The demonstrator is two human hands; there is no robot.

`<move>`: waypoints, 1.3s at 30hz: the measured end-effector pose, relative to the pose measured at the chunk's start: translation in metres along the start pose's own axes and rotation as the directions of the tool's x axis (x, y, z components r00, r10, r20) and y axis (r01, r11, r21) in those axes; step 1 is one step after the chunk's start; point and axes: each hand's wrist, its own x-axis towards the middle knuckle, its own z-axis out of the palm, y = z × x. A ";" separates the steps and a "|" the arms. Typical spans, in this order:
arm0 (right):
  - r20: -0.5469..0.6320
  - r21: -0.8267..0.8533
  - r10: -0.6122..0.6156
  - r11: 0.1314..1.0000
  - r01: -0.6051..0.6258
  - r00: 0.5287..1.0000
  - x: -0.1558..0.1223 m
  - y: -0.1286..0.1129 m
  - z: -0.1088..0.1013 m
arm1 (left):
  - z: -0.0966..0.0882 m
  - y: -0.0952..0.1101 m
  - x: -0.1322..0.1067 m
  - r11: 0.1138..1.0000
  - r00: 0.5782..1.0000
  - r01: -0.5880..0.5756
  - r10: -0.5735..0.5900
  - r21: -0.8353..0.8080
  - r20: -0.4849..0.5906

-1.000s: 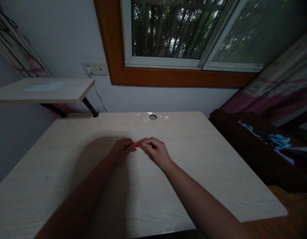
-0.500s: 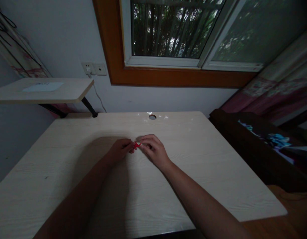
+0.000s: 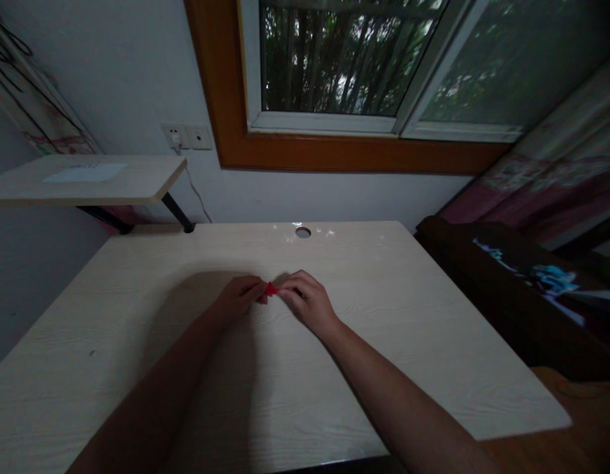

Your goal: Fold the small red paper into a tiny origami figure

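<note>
So the small, bright red, pointed piece of thin folded material [image 3: 271, 289] (paper, I'd guess, but it's too tiny to be sure) sits right in the gap between the two bare hands, just over the pale wood-grain bench [image 3: 408, 316]. What shows of it runs pretty much side to side, wider at the left and narrowing to a thin tip on the right.

The left hand [image 3: 240, 293] is nearer the bulk of it: its fingers are pinched together over the wide end, with a bit of red peeking out below them. The right hand [image 3: 305, 295] comes in from the other side, thumb and fingertips closed on the skinny tip, so the piece lies straight left of those fingers. Can't tell how much red is hidden in either grip.
</note>
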 end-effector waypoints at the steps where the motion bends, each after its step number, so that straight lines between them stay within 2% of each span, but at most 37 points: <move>1: -0.009 0.005 0.015 1.000 -0.015 1.000 0.000 0.000 0.000 | 0.001 0.001 0.000 1.000 1.000 0.000 -0.001 -0.017 -0.019; 4: -0.053 0.021 0.073 0.997 -0.072 0.996 0.001 -0.001 -0.001 | 0.003 0.001 0.000 0.996 0.995 -0.012 0.003 -0.093 -0.099; 7: -0.094 0.031 0.132 0.991 -0.130 0.987 0.001 0.000 -0.001 | 0.005 -0.003 0.000 0.991 0.974 -0.101 0.080 -0.090 -0.214; 10: -0.099 0.040 0.175 0.984 -0.171 0.980 0.001 0.002 -0.001 | 0.006 -0.007 0.002 0.970 0.919 -0.242 0.233 0.013 -0.318; 12: -0.092 0.048 0.184 0.982 -0.180 0.979 0.000 0.002 -0.001 | 0.007 -0.008 0.003 0.944 0.880 -0.315 0.329 0.096 -0.342; 15: -0.082 0.078 0.206 0.977 -0.199 0.975 0.000 0.002 -0.001 | 0.008 -0.006 0.003 0.904 0.848 -0.374 0.423 0.206 -0.318; 18: -0.077 0.108 0.231 0.969 -0.222 0.970 -0.001 0.002 -0.001 | 0.008 -0.003 0.003 0.878 0.842 -0.401 0.466 0.261 -0.273; 22: -0.060 0.093 0.226 0.971 -0.220 0.972 -0.001 0.002 -0.001 | 0.007 -0.003 0.003 0.866 0.838 -0.404 0.479 0.294 -0.261; 29: -0.040 0.047 0.171 0.984 -0.169 0.984 -0.001 0.000 0.000 | 0.006 -0.002 0.003 0.873 0.857 -0.359 0.449 0.329 -0.255; 39: -0.018 0.057 0.086 0.995 -0.085 0.996 0.000 -0.001 0.002 | 0.009 -0.002 0.001 0.784 0.824 -0.391 0.531 0.481 -0.196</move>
